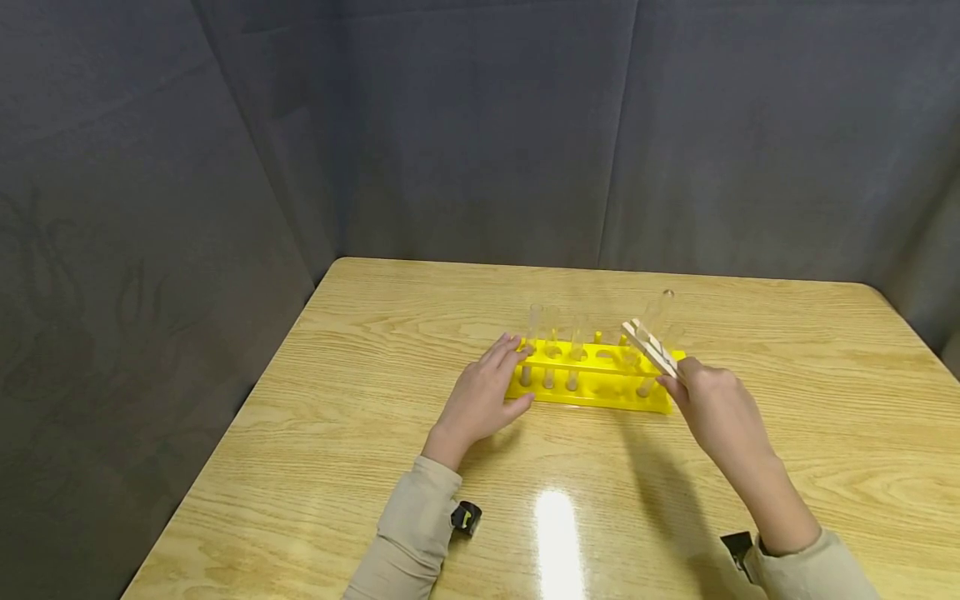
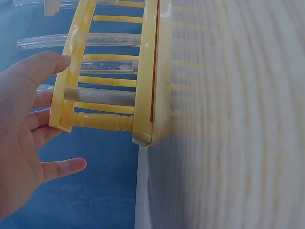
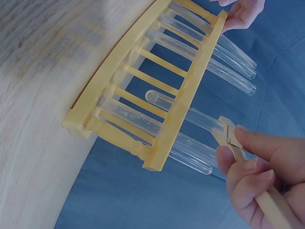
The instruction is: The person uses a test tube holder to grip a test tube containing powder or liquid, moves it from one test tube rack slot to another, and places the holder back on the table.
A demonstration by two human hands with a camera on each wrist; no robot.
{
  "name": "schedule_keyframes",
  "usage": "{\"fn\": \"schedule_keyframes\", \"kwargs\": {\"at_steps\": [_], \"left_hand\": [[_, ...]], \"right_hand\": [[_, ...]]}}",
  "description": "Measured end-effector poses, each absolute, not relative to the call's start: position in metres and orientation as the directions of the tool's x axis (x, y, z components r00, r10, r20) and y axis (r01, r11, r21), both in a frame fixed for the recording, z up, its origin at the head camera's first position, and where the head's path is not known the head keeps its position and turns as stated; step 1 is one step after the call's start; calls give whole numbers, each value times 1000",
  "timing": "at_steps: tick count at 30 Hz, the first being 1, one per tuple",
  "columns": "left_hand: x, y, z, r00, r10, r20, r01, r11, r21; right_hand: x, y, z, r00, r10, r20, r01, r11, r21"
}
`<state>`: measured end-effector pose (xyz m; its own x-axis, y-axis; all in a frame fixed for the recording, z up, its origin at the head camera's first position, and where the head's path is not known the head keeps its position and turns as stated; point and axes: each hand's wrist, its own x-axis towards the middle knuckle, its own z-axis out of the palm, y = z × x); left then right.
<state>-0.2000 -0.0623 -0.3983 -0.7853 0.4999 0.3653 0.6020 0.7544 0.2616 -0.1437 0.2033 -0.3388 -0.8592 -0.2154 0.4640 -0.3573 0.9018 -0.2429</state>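
A yellow test tube rack stands on the table. My left hand holds the left end of its upper plate, the thumb in front and fingers behind. My right hand grips a wooden test tube clamp at the rack's right side. The clamp's jaws hold a clear test tube, tilted, its rounded bottom below the upper plate in the right wrist view. Beside it another test tube stands in the end hole. Three clear tubes stand at the left, one of them a test tube.
The wood-grain table extends around the rack on every side. Dark grey cloth hangs behind the table and along its left side. A black device sits at the left wrist, another at the right.
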Motion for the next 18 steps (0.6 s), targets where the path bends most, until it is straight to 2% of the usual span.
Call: {"fn": "schedule_keyframes", "kwargs": {"at_steps": [18], "left_hand": [[-201, -62, -399, -781, 502, 372, 607, 748, 267]], "right_hand": [[-141, 201, -334, -860, -200, 469, -351, 900, -259]]}}
